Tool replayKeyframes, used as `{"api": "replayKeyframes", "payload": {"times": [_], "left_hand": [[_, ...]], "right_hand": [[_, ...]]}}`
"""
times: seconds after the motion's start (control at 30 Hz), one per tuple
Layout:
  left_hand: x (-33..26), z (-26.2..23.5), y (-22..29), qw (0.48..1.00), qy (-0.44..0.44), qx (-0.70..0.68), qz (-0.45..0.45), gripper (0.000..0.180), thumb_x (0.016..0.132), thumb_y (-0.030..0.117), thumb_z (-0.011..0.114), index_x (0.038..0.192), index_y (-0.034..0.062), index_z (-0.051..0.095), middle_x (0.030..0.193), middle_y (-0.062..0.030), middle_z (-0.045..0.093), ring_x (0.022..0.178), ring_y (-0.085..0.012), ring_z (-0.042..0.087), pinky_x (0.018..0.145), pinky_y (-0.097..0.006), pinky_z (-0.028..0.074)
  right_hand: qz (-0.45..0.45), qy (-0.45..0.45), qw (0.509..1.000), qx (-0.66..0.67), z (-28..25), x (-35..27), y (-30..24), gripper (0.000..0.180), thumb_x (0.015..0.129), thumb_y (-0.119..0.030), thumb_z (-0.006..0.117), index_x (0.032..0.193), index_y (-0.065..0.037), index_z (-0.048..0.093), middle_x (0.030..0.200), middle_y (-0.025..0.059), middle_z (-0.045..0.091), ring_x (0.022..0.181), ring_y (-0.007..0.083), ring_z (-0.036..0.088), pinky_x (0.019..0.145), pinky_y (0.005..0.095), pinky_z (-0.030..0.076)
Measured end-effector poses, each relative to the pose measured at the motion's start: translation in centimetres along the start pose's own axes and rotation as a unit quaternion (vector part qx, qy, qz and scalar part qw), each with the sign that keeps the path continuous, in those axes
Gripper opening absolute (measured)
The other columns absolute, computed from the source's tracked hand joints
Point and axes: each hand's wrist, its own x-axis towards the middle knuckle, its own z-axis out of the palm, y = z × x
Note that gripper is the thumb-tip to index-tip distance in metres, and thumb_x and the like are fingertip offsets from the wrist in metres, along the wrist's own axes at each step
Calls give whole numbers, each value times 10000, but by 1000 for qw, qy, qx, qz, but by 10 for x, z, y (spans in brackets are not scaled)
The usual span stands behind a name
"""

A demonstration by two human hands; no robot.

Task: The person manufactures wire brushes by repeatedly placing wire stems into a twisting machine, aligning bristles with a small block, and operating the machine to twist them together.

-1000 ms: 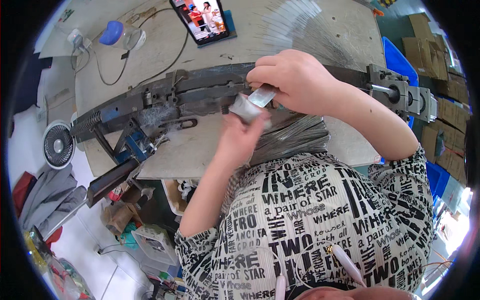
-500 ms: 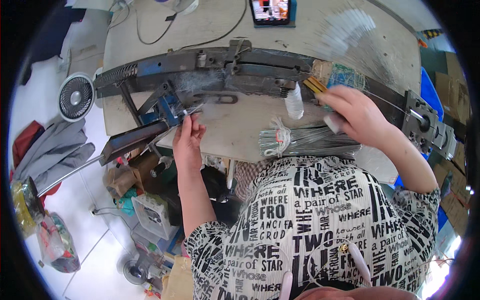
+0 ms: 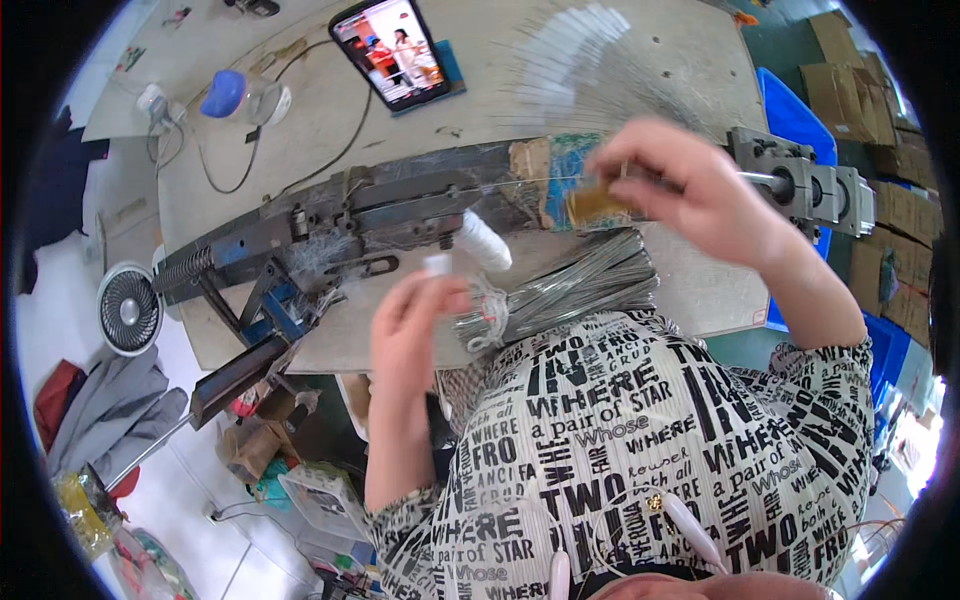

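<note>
My right hand (image 3: pixel 690 195) is closed around a yellow-brown handled tool (image 3: pixel 597 204), blurred by motion, whose kind I cannot tell. It is held over the right end of the long dark metal bar fixture (image 3: pixel 390 205), close to a thin taut wire (image 3: pixel 520 183) along the bar. My left hand (image 3: pixel 410 320), smeared by motion, is raised above the near table edge with its fingers partly curled. Something white (image 3: pixel 437 264) shows at a fingertip. Just right of that hand lies a bundle of thin metal wires (image 3: pixel 590 280), tied with white cord (image 3: pixel 490 315).
A white wrapped roll (image 3: pixel 484 242) hangs from the bar. A blue clamp bracket (image 3: pixel 275 305) stands at the left, a shaft bearing block (image 3: pixel 810 180) at the right. Behind are a phone (image 3: pixel 395 55) and a fan of loose wires (image 3: pixel 575 70). A small fan (image 3: pixel 130 308) stands left.
My left hand has left the blue bracket and moved right, near the wire bundle. My right hand has lifted with the tool, away from the bar's jaw. The view has shifted and turned.
</note>
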Motion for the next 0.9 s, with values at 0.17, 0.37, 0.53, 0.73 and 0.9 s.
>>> {"api": "replayKeyframes", "payload": {"times": [0.17,0.37,0.53,0.73,0.9], "left_hand": [[64,112,2,922,-324,202,64,196,925,175,597,954,-6,668,878,-52,661,827,-106,609,729,-241,450],[51,103,-12,989,-87,-115,-37,249,948,224,582,1017,-11,631,893,-40,633,831,-117,576,744,-250,433],[32,91,4,982,-23,-170,-75,257,959,240,581,1066,10,619,826,-16,596,804,-108,562,719,-250,437],[37,90,5,971,-101,-205,-65,464,1009,391,422,1237,-4,506,1102,-93,612,1095,-193,567,971,-335,429],[42,89,12,894,-168,-397,-120,653,985,521,354,1324,-35,402,1349,-167,466,1276,-257,445,1124,-393,317]], "right_hand": [[-17,64,997,41,-6,20,0,266,891,45,563,1154,9,560,1002,42,559,836,86,526,741,231,451],[30,3,990,139,5,26,15,230,889,-74,613,1101,15,607,961,76,634,891,164,607,778,281,481],[-37,6,999,-36,19,38,12,206,847,-16,618,1050,12,622,955,108,619,880,231,595,757,303,468],[-8,0,999,-43,25,41,12,179,842,-11,607,1018,23,620,961,124,619,885,261,599,765,330,481],[-24,29,998,-46,12,35,2,189,819,-12,617,1007,12,621,1003,112,577,902,293,581,759,342,485]]}}
